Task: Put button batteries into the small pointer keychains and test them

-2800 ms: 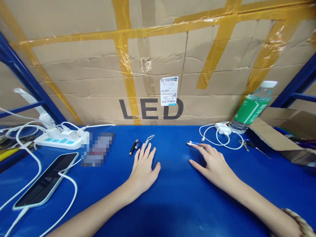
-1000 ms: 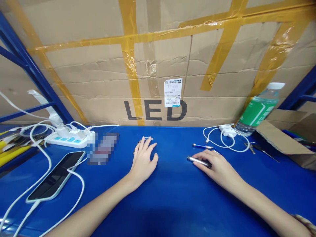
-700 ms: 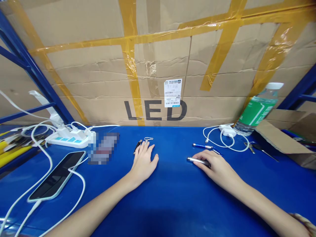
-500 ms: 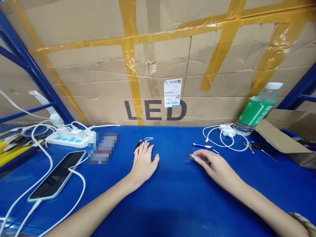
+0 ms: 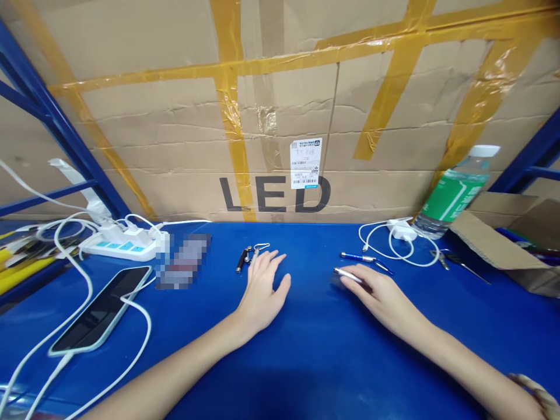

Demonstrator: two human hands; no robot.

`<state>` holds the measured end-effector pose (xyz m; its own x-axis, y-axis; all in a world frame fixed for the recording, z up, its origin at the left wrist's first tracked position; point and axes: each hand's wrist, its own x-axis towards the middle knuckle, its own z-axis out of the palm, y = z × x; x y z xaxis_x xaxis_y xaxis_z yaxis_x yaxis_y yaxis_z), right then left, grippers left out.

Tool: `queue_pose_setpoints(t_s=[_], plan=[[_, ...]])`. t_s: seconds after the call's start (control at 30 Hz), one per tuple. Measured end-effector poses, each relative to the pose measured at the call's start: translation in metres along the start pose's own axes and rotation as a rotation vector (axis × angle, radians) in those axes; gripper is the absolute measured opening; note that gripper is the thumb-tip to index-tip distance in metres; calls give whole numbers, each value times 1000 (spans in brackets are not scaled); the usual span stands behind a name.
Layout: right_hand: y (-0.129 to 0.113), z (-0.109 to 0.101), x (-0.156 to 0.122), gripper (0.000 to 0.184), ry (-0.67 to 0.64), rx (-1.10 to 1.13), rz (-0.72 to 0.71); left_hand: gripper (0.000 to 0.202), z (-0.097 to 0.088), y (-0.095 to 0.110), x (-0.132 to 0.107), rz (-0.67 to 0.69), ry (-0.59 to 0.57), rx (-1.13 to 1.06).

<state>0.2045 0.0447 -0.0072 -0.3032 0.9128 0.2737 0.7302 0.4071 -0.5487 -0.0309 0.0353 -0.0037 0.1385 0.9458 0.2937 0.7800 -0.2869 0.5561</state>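
Silver pen-like stick [image 5: 350, 276] was pinched in the right hand [image 5: 377, 287], in from the back edge of the desk [image 5: 306, 350], and the left hand [image 5: 263, 286] had just slid rightward, fingers spread, uncovering the black stick [image 5: 241, 261], so only the right was really gripping stuff.

Beyond the left hand [image 5: 262, 286], black letters [image 5: 263, 195] read "LED" on cardboard [image 5: 175, 157]; the white label [image 5: 305, 164] is illegible.
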Motion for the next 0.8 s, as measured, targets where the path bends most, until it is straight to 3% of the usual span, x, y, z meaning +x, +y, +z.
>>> queue_pose_setpoints(t_s=[0.2,0.4,0.8], plan=[[-8,-1,-1,32,-42,-9,0,32,-5,11,-4,26,-64,-409],[-14,-2,-2,31,-39,29,29,35,-7,12,-3,-107,-104,-637],[-10,0,-2,30,-67,36,13,38,-4,5,-1,-131,-126,-758]])
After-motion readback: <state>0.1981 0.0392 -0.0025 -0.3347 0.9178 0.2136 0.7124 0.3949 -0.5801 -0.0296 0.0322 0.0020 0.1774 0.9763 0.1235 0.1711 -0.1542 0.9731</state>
